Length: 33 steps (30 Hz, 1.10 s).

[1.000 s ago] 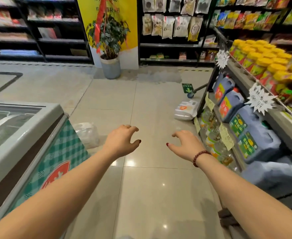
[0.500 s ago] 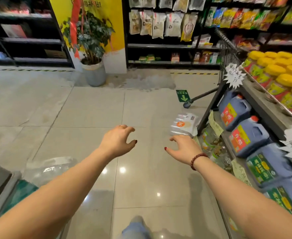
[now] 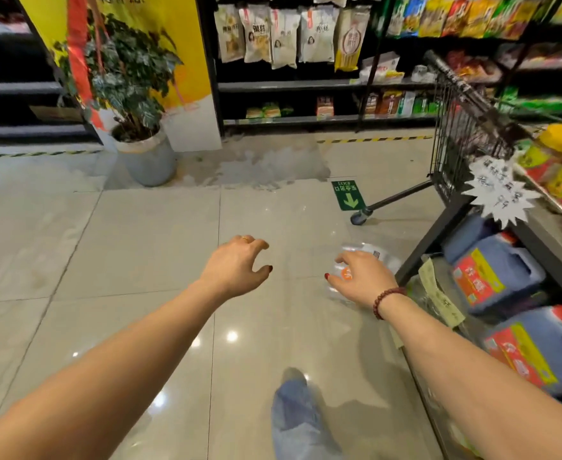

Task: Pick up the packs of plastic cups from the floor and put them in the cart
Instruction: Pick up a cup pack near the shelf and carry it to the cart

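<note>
Both hands have closed in on the pack of cups (image 3: 382, 257) as the person steps forward, and the freezer that stood at the left has dropped out of view; the pack lies on the floor (image 3: 160, 247) against the foot of the shelf (image 3: 434, 239), with the cart (image 3: 462, 121) beyond it to the right; it sits directly under the right hand (image 3: 362, 277), which is much the nearer, while the left hand (image 3: 236, 267) hangs well off to its left; its long axis seems to slant away to the right, though the hand hides much of it; both hands are spread with fingers loosely curved and empty; whether the right fingertips already touch the wrap I cannot tell.
</note>
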### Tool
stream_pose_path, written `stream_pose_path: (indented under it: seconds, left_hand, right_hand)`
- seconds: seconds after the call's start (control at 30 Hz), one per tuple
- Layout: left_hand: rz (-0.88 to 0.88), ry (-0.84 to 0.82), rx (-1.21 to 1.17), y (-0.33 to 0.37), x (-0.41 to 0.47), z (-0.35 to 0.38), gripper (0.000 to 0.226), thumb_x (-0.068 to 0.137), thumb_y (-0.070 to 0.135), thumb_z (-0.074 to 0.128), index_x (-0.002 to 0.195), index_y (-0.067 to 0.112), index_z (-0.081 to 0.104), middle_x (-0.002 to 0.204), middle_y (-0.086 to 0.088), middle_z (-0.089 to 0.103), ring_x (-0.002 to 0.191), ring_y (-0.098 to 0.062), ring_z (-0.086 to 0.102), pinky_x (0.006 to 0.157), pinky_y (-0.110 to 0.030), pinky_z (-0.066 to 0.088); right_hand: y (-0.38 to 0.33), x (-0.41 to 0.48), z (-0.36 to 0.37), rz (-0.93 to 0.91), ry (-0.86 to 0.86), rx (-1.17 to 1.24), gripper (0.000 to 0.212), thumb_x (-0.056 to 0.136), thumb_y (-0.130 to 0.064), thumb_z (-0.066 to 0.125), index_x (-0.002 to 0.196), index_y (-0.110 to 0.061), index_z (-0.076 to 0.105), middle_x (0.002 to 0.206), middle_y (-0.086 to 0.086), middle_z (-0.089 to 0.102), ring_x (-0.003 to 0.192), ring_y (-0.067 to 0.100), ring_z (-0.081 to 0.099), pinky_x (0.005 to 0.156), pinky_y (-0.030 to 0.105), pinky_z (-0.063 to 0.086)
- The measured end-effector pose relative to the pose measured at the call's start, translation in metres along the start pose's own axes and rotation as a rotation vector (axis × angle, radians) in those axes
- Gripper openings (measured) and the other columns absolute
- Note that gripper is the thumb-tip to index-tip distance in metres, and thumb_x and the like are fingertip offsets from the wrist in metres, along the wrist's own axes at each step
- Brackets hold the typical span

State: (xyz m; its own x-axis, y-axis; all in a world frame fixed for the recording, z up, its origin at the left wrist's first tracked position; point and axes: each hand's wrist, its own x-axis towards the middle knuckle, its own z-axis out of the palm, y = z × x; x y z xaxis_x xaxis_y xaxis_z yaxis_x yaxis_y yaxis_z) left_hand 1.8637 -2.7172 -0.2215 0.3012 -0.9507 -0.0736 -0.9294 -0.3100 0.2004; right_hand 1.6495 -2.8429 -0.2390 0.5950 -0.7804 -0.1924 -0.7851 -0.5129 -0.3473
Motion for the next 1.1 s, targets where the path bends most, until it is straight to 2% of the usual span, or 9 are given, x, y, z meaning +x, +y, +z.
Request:
stream_pose_path:
  seconds: [0.17,0.43,0.83,0.97,1.1]
  left_hand:
    - [-0.013,-0.064,0.008,-0.009,0.111,-0.012,0.052,0.092,0.046,0.054,0.139,0.024,0.048,0.136,0.001,0.055,0.128,-0.019,0.047,0.099,-0.035,0.045]
    - [0.143,-0.112,0.012,-0.025,0.260,-0.024,0.053,0.094,0.046,0.052,0.141,0.023,0.046,0.138,0.000,0.054,0.130,-0.021,0.045,0.100,-0.036,0.043]
    - [0.527,-0.243,0.090,-0.075,0.497,-0.029,0.053,0.094,0.047,0.050,0.141,0.024,0.045,0.140,-0.001,0.053,0.130,-0.022,0.046,0.100,-0.036,0.044]
    - [0.635,-0.312,0.106,-0.065,0.554,-0.021,0.053,0.093,0.047,0.052,0.140,0.024,0.047,0.137,-0.001,0.055,0.128,-0.022,0.048,0.099,-0.035,0.045]
    - [0.760,-0.359,0.123,-0.033,0.602,-0.007,0.053,0.093,0.048,0.051,0.140,0.024,0.047,0.136,-0.001,0.056,0.127,-0.022,0.049,0.099,-0.035,0.045]
  right_hand:
    - [0.016,0.101,-0.027,0.030,-0.035,0.015,0.049,0.089,-0.045,0.061,0.129,-0.017,0.058,0.133,0.005,0.058,0.123,0.024,0.053,0.102,0.037,0.044]
    - [0.024,0.213,-0.049,0.138,-0.065,0.028,0.047,0.090,-0.046,0.059,0.129,-0.019,0.057,0.131,0.003,0.057,0.122,0.022,0.052,0.097,0.031,0.043]
    - [0.011,0.373,-0.040,0.541,-0.032,0.175,0.051,0.091,-0.047,0.058,0.132,-0.017,0.054,0.135,0.005,0.056,0.126,0.024,0.049,0.100,0.033,0.042]
    - [0.019,0.400,-0.040,0.665,0.000,0.261,0.048,0.090,-0.047,0.059,0.130,-0.020,0.056,0.134,0.004,0.056,0.125,0.022,0.051,0.096,0.029,0.042]
    - [0.044,0.419,-0.041,0.787,0.016,0.307,0.052,0.089,-0.048,0.060,0.133,-0.020,0.055,0.137,0.005,0.055,0.127,0.024,0.050,0.102,0.031,0.041]
